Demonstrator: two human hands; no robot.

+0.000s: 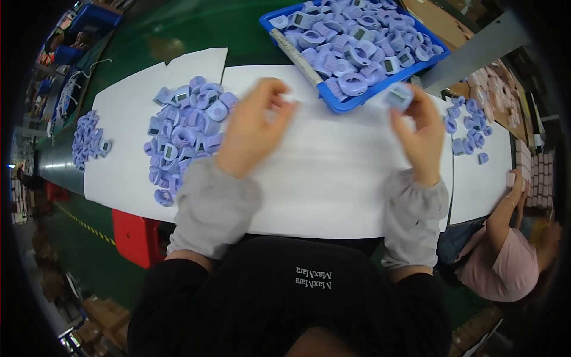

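My right hand [421, 134] is raised below the front right corner of a blue tray, its fingers pinching a pale lilac plastic device with a small grey screen [399, 96]. Motion smears that device slightly. Over the white table covering, my left hand [254, 128] is bent with its fingers curled toward the thumb; blur hides whether anything is between them. Just left of this hand lies a heap of lilac ring-shaped devices [184, 136], several with small grey screens. Grey sleeve covers are on both forearms.
The blue tray [341, 107], heaped with lilac devices, stands at the far side, beside a grey post [476, 50]. Smaller groups of devices lie at far left [89, 138] and right [470, 125]. A red stool [134, 237] is at lower left. Another person [502, 256] sits at right.
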